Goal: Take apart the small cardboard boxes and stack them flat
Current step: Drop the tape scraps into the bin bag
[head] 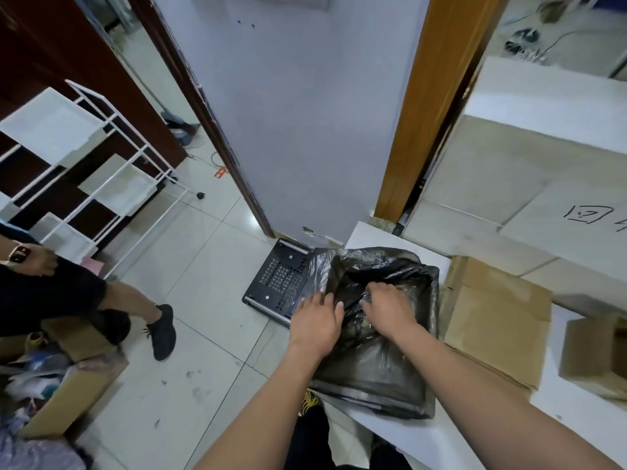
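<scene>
Cluttered office back room or storeroom around me, glossy pale floor tiles (203, 252), white wire shelving rack (101, 184) by dark wood panelling, flattened cardboard (495, 320) on my white worktop (576, 418), open box of mixed scrap (57, 398), cables through doorway (522, 42).

Left hand (317, 322), right hand (390, 308) gripping black plastic bag (380, 361), flattened cardboard (495, 320) beside
</scene>
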Action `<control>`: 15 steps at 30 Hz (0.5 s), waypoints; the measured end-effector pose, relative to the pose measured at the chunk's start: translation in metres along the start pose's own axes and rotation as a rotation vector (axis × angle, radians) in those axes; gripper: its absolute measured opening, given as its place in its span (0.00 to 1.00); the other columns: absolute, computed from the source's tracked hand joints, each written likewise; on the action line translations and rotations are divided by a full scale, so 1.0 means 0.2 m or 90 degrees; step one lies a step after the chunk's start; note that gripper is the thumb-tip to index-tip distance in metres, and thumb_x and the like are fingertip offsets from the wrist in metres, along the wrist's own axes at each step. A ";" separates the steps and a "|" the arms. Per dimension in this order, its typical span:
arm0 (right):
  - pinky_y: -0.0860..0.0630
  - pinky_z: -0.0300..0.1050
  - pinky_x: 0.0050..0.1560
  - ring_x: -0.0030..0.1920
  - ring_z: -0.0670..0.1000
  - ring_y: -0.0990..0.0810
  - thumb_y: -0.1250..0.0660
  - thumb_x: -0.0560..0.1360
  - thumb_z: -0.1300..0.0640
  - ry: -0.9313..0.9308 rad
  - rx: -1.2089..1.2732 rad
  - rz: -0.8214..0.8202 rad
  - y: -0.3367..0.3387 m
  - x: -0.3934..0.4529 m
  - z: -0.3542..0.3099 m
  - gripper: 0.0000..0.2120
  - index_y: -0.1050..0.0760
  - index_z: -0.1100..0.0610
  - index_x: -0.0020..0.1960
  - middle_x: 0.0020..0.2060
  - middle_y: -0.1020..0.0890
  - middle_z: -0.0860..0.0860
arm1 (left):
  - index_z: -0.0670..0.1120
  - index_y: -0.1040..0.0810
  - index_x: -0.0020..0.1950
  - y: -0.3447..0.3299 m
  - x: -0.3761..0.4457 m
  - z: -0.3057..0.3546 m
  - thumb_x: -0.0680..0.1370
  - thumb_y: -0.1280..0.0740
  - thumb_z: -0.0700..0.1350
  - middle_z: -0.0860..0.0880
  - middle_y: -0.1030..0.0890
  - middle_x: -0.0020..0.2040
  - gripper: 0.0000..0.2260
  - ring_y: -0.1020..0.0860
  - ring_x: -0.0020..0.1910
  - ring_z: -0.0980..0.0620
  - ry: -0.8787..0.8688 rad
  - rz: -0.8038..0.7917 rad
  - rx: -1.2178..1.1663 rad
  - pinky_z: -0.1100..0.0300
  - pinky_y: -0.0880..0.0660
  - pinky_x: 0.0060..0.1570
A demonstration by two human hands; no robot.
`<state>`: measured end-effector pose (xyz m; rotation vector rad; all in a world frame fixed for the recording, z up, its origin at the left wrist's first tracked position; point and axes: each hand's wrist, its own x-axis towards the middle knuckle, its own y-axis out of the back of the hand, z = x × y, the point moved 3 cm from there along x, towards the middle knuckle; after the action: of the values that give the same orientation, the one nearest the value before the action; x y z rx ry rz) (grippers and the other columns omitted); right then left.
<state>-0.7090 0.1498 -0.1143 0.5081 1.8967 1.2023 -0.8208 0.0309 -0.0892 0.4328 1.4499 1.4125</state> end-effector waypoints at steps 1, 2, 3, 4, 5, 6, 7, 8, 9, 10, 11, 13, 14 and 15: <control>0.30 0.51 0.64 0.65 0.58 0.26 0.40 0.80 0.45 -0.007 0.014 -0.016 0.01 -0.03 0.01 0.21 0.29 0.57 0.67 0.64 0.24 0.55 | 0.45 0.28 0.70 -0.02 -0.02 0.01 0.86 0.52 0.55 0.42 0.27 0.71 0.22 0.31 0.71 0.42 0.002 -0.002 0.010 0.48 0.37 0.72; 0.31 0.51 0.67 0.67 0.58 0.28 0.40 0.80 0.44 -0.013 0.021 -0.039 0.02 -0.07 0.02 0.24 0.30 0.57 0.69 0.67 0.26 0.55 | 0.45 0.29 0.71 -0.03 -0.03 0.02 0.86 0.52 0.55 0.42 0.29 0.73 0.22 0.33 0.73 0.43 0.003 -0.007 0.015 0.48 0.39 0.74; 0.33 0.52 0.70 0.70 0.59 0.30 0.41 0.80 0.43 -0.019 0.020 -0.061 0.02 -0.11 0.04 0.26 0.32 0.58 0.72 0.71 0.29 0.56 | 0.46 0.31 0.73 -0.04 -0.05 0.04 0.86 0.53 0.55 0.42 0.31 0.75 0.23 0.36 0.75 0.43 0.003 -0.013 0.017 0.48 0.42 0.75; 0.37 0.53 0.73 0.73 0.59 0.33 0.41 0.80 0.42 -0.022 0.015 -0.074 0.03 -0.15 0.06 0.29 0.34 0.58 0.74 0.73 0.32 0.56 | 0.46 0.33 0.75 -0.05 -0.07 0.06 0.86 0.53 0.55 0.43 0.33 0.77 0.23 0.38 0.77 0.44 0.003 -0.021 0.017 0.47 0.44 0.77; 0.40 0.53 0.75 0.75 0.58 0.36 0.42 0.80 0.40 -0.024 0.009 -0.081 0.03 -0.19 0.08 0.31 0.37 0.58 0.76 0.75 0.35 0.57 | 0.46 0.34 0.76 -0.07 -0.09 0.09 0.86 0.53 0.55 0.43 0.35 0.78 0.24 0.40 0.78 0.45 0.002 -0.028 0.018 0.47 0.45 0.77; 0.42 0.53 0.76 0.76 0.58 0.38 0.43 0.80 0.39 -0.027 0.005 -0.085 0.04 -0.24 0.11 0.32 0.39 0.58 0.77 0.77 0.37 0.57 | 0.46 0.36 0.77 -0.08 -0.11 0.12 0.86 0.53 0.55 0.44 0.37 0.79 0.24 0.41 0.78 0.45 0.002 -0.034 0.021 0.47 0.45 0.77; 0.43 0.53 0.77 0.77 0.58 0.39 0.44 0.80 0.39 -0.029 0.000 -0.085 0.05 -0.28 0.14 0.33 0.40 0.58 0.78 0.77 0.39 0.57 | 0.46 0.37 0.78 -0.09 -0.13 0.15 0.86 0.53 0.55 0.44 0.37 0.79 0.24 0.41 0.79 0.45 0.003 -0.037 0.026 0.48 0.45 0.77; 0.42 0.53 0.77 0.76 0.58 0.39 0.45 0.80 0.39 -0.028 -0.006 -0.083 0.06 -0.32 0.18 0.34 0.42 0.58 0.78 0.78 0.39 0.58 | 0.45 0.37 0.78 -0.10 -0.15 0.19 0.86 0.53 0.55 0.44 0.37 0.79 0.24 0.41 0.79 0.45 0.005 -0.036 0.029 0.48 0.44 0.77; 0.41 0.53 0.76 0.76 0.58 0.37 0.45 0.80 0.39 -0.026 -0.013 -0.082 0.07 -0.36 0.22 0.34 0.42 0.58 0.79 0.78 0.39 0.58 | 0.45 0.36 0.78 -0.11 -0.17 0.23 0.86 0.53 0.55 0.44 0.37 0.79 0.24 0.40 0.78 0.45 0.007 -0.032 0.029 0.48 0.43 0.77; 0.39 0.54 0.75 0.74 0.59 0.35 0.45 0.81 0.40 -0.027 -0.018 -0.083 0.08 -0.39 0.25 0.33 0.43 0.58 0.79 0.77 0.38 0.58 | 0.45 0.36 0.77 -0.11 -0.18 0.27 0.86 0.52 0.55 0.44 0.35 0.78 0.24 0.38 0.77 0.45 0.009 -0.025 0.025 0.49 0.42 0.76; 0.37 0.54 0.73 0.73 0.59 0.33 0.45 0.81 0.40 -0.029 -0.020 -0.084 0.09 -0.43 0.29 0.33 0.43 0.59 0.79 0.77 0.37 0.58 | 0.45 0.35 0.77 -0.12 -0.20 0.31 0.86 0.52 0.54 0.44 0.34 0.77 0.23 0.36 0.76 0.45 0.009 -0.016 0.021 0.49 0.40 0.75; 0.33 0.52 0.69 0.70 0.59 0.29 0.45 0.81 0.41 -0.038 -0.025 -0.083 0.11 -0.50 0.37 0.32 0.41 0.59 0.78 0.74 0.32 0.59 | 0.44 0.33 0.75 -0.14 -0.24 0.41 0.86 0.52 0.54 0.43 0.31 0.74 0.23 0.33 0.73 0.44 0.007 -0.004 0.018 0.50 0.37 0.72; 0.31 0.52 0.67 0.68 0.60 0.28 0.45 0.81 0.40 -0.042 -0.029 -0.080 0.12 -0.53 0.41 0.32 0.39 0.59 0.77 0.71 0.30 0.59 | 0.44 0.33 0.75 -0.15 -0.27 0.46 0.85 0.52 0.54 0.43 0.29 0.73 0.23 0.31 0.72 0.44 0.008 0.001 0.019 0.50 0.35 0.71; 0.30 0.51 0.66 0.67 0.60 0.27 0.44 0.81 0.40 -0.045 -0.031 -0.075 0.13 -0.56 0.44 0.31 0.37 0.59 0.76 0.70 0.28 0.59 | 0.44 0.32 0.74 -0.16 -0.30 0.51 0.85 0.51 0.54 0.43 0.28 0.71 0.22 0.29 0.70 0.44 0.008 0.007 0.023 0.50 0.34 0.69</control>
<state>-0.5746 0.1323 -0.0623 0.4031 1.8072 1.1359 -0.7004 0.0279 -0.0724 0.4550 1.4876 1.4015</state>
